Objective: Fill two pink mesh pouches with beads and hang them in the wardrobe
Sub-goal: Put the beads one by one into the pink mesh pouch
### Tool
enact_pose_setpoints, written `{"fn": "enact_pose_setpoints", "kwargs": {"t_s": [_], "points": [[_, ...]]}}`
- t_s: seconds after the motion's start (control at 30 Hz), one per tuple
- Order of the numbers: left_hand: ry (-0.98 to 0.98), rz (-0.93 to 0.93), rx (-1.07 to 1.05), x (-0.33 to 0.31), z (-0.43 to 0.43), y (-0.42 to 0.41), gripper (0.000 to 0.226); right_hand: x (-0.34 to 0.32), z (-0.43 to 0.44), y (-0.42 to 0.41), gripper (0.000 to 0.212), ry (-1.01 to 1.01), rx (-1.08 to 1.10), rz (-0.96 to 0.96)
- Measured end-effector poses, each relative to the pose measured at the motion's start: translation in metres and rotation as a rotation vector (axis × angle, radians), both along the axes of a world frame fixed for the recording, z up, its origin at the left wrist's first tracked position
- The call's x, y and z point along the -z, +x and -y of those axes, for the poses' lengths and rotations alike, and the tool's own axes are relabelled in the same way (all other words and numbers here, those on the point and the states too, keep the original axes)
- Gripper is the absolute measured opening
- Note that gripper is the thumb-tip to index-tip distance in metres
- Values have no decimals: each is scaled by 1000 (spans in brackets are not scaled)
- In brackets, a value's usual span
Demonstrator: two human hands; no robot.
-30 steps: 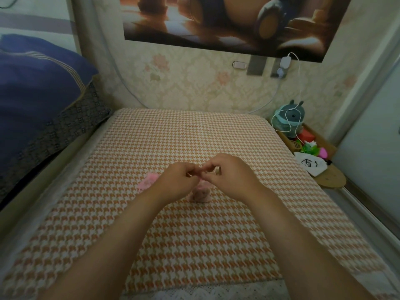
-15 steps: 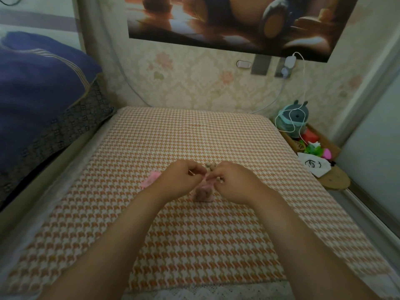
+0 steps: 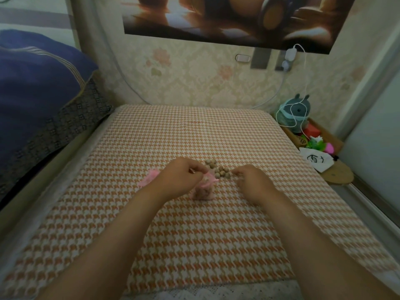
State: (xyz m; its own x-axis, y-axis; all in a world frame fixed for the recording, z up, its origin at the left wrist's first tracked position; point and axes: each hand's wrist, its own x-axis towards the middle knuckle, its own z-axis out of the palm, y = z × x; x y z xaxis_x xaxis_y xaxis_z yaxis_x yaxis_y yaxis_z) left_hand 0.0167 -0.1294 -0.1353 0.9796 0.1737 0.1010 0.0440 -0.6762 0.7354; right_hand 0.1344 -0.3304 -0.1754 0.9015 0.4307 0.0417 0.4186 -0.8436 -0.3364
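A pink mesh pouch (image 3: pixel 203 190) with beads inside it lies on the orange and white houndstooth cloth (image 3: pixel 194 234), in the middle of the surface and between the two hands. Its lower part is round and full, and its neck is gathered together. The pink top of the neck reaches up to the left hand (image 3: pixel 181 178). The fingers of this hand are curled and pinched close together at the neck of the pouch; it seems they hold the drawstring or the pink edge, but the exact thing in the pinch is too small to tell. A second pink pouch (image 3: pixel 149 179) lies flat on the cloth just to the left of the left hand, partly hidden by the wrist.

A small group of loose round beads (image 3: pixel 218 171) in light brown colour rests on the cloth just behind the filled pouch, between the two hands. The right hand (image 3: pixel 252 182) is to the right of the beads, apart from the pouch. Its fingers are bent, with the fingertips near together close to the beads; whether they hold a string or a bead, I cannot tell.

On the right side there is a low wooden shelf (image 3: pixel 337 174) with a grey-green plush toy (image 3: pixel 295 112) and a white pouch with a drawing (image 3: pixel 316 159). A dark blue blanket (image 3: pixel 36 87) lies on the left.
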Motion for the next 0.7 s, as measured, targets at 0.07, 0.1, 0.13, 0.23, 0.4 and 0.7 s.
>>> {"fn": "enact_pose_setpoints", "kwargs": {"t_s": [0.07,0.1,0.13,0.23,0.4,0.7], "points": [[-7,-4,-2,0,0,0,24,5,-3,4,38,13,9,35],[-9,-5,-2,-1,0,0,24,7,-5,6,39,17,25,55],[-8,-3,-1,-1,0,0,24,9,-7,8,41,16,39,75],[-14,6,-1,0,1,-1,26,15,-11,14,47,-25,-4,100],[-15,1,0,2,-2,-1,27,12,-17,16,32,-2,-8,93],[-26,21,1,3,-2,0,26,-44,-33,-17,20,570,-75,36]]}}
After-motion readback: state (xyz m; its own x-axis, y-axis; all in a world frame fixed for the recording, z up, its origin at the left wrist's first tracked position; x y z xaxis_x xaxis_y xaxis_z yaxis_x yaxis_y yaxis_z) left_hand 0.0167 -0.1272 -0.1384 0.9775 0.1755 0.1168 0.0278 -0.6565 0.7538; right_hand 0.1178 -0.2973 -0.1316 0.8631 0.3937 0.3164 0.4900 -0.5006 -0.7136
